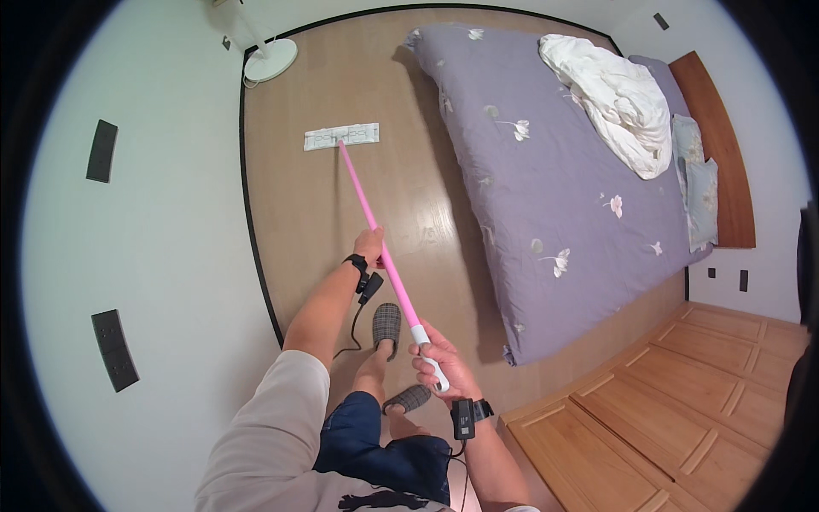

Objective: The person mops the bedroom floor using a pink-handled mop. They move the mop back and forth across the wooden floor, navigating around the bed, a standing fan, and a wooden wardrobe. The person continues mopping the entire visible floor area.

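Head view, looking down: a long, thin mop [395, 277] with a white grip [419, 334] at the near end, a smooth pink pole [358, 185] and a flat white head [324, 139] with gray lines on it. The right hand [447, 365] is nearest, its fingers curled shut around the white grip. A bit farther up, the left hand [369, 246] is closed around the pink pole. Each wrist has a black band on it. Just below the pole are two plaid slippers [386, 322] on the person's feet. The mop's long side runs away from the person, going up and a little to the left. Its flat head is at the far end and lies on the light brown floor [299, 188], between the wall [183, 230] and the bed [563, 188]. The head is turned sideways to the pole, and its right end is a tiny bit farther off than its left. Over on the right are wooden cabinet doors [674, 401], and past them the big bed has a purple cover with pale flowers. A bunched white blanket [610, 102] lies on it, near the pillows [703, 200] and the brown headboard [717, 154]. Far off at the left, a round white base [271, 60] stands by the wall.
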A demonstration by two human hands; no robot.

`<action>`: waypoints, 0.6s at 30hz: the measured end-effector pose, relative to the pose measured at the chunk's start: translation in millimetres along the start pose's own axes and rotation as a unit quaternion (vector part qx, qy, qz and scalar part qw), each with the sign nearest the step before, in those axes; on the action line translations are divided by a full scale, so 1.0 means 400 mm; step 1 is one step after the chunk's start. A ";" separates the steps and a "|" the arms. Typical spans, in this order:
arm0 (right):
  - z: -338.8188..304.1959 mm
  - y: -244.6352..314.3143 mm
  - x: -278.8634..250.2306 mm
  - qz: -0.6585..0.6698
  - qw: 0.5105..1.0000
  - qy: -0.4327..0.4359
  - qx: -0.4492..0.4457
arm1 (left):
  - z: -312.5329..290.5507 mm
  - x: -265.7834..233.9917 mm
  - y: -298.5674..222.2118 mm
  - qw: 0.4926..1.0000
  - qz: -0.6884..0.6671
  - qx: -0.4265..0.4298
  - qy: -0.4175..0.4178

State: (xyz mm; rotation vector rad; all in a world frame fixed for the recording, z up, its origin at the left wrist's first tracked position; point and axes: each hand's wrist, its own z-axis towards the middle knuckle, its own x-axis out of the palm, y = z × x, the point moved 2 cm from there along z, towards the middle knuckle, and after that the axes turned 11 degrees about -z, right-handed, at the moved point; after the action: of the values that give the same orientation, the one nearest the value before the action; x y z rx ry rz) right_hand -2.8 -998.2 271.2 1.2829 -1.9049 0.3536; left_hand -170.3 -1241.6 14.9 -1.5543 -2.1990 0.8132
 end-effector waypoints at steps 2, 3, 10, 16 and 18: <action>-0.034 -0.027 0.001 -0.035 0.999 -0.032 0.016 | -0.030 -0.014 0.058 0.999 -0.041 -0.004 0.010; -0.072 -0.048 -0.007 -0.046 0.998 -0.041 0.024 | -0.061 -0.021 0.105 1.000 -0.031 0.003 0.003; -0.531 -0.175 -0.127 -0.069 0.989 -0.062 0.115 | -0.563 0.047 0.452 0.995 -0.040 -0.076 0.052; -0.835 -0.196 -0.087 -0.195 0.948 -0.168 0.185 | -0.870 0.100 0.682 0.930 -0.144 -0.321 0.105; -0.826 -0.196 -0.059 -0.227 0.942 -0.172 0.177 | -0.875 0.095 0.712 0.900 -0.269 -0.332 0.089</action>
State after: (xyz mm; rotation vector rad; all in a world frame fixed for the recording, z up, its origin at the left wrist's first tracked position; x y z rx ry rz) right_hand 220.6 -815.2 451.7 2.0891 -1.7944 0.2467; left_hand 226.3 -1045.3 110.9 -1.0659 -2.7039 -0.2697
